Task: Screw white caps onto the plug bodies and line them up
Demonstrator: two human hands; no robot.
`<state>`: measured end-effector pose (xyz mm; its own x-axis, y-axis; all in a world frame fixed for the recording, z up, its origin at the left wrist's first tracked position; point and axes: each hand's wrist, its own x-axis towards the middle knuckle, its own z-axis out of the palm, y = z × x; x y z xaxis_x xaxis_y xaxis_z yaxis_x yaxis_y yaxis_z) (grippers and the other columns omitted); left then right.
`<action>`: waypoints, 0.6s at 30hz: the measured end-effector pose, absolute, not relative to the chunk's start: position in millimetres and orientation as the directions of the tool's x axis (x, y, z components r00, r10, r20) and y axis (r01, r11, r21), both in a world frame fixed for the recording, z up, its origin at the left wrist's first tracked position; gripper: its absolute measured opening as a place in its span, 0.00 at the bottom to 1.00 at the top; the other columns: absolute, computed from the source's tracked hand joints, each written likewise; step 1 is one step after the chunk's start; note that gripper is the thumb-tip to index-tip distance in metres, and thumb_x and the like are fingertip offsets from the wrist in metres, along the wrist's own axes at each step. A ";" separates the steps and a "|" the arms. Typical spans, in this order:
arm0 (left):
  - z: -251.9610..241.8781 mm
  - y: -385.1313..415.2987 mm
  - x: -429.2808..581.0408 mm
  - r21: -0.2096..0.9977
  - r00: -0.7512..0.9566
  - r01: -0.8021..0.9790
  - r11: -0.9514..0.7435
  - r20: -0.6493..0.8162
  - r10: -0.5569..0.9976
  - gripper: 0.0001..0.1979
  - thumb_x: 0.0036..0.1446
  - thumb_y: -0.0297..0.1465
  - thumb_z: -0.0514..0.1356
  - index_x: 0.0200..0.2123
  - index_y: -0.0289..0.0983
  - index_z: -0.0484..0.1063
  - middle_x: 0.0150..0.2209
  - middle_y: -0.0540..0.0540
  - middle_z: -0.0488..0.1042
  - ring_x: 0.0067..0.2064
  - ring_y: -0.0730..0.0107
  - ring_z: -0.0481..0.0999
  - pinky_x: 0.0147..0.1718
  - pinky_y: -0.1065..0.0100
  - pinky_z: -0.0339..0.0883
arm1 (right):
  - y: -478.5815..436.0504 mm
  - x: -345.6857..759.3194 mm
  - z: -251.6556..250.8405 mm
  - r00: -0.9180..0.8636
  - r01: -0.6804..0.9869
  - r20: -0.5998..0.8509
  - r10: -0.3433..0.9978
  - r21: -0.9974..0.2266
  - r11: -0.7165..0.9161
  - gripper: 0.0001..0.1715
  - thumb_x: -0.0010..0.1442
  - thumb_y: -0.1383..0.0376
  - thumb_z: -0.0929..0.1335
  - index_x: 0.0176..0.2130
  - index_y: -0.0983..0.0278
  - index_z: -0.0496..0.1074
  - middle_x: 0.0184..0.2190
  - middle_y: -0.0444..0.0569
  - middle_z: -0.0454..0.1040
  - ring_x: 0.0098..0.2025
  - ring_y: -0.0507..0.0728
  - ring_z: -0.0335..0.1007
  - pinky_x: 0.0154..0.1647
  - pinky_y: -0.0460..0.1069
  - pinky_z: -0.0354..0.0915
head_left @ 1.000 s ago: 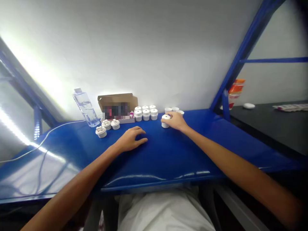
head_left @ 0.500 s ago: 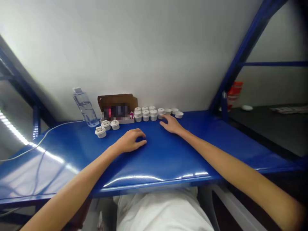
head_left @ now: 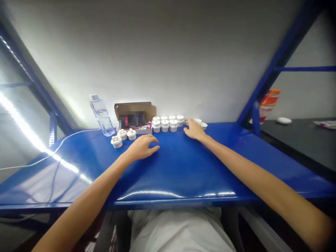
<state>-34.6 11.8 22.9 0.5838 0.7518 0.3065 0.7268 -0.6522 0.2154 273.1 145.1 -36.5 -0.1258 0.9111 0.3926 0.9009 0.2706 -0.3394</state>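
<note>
My left hand (head_left: 143,146) hovers over or rests on the blue tabletop (head_left: 168,164), thumb and fingers apart and nothing between them. Farther back, my right hand (head_left: 194,129) reaches to a few small white open cups (head_left: 203,125), its fingertips at the nearest one, partly hidden behind the hand. Thumb and fingers there are spread, and I see no firm grip. Left of it, several white round lidded pots (head_left: 165,125) stand in two rows. Near my left hand are three white pots with uneven pieces on top (head_left: 116,141).
An open cardboard box (head_left: 135,108) with blurred contents stands by the wall. A clear water bottle (head_left: 102,115) and a white cable (head_left: 63,141) are at the left. Blue frame posts (head_left: 256,115) rise at the sides. On the dark right-hand surface lies a white oval object (head_left: 284,120).
My right hand has moved slightly right, away from the end lidded pot, towards the open cups. That pot now stands in line with the back row. My left hand stays open. The view has shifted.
</note>
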 end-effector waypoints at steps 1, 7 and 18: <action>24.9 15.5 -41.0 0.180 0.550 0.760 -0.624 0.333 0.766 0.17 0.64 0.40 0.57 0.46 0.36 0.79 0.46 0.39 0.78 0.48 0.54 0.77 0.50 0.57 0.68 | 144.2 275.2 -35.6 -0.121 0.913 0.374 0.920 -0.321 0.251 0.33 0.61 0.65 0.65 0.64 0.70 0.63 0.62 0.66 0.68 0.63 0.72 0.63 0.63 0.63 0.60; 32.1 41.3 -88.9 0.025 0.226 0.961 -0.276 0.508 0.831 0.19 0.60 0.37 0.58 0.52 0.35 0.76 0.53 0.35 0.75 0.56 0.46 0.71 0.56 0.52 0.64 | 126.9 279.4 -30.8 -0.056 0.918 0.299 0.953 -0.360 0.167 0.34 0.58 0.61 0.69 0.61 0.70 0.65 0.52 0.66 0.75 0.55 0.73 0.71 0.53 0.61 0.66; 23.8 47.1 -93.9 0.078 0.210 0.962 -0.261 0.398 0.893 0.18 0.58 0.37 0.60 0.52 0.39 0.74 0.47 0.38 0.80 0.51 0.46 0.77 0.53 0.50 0.64 | 75.3 250.4 -9.4 -0.469 0.522 0.359 0.807 -0.624 0.582 0.25 0.55 0.58 0.74 0.52 0.61 0.77 0.54 0.52 0.77 0.53 0.64 0.74 0.57 0.58 0.67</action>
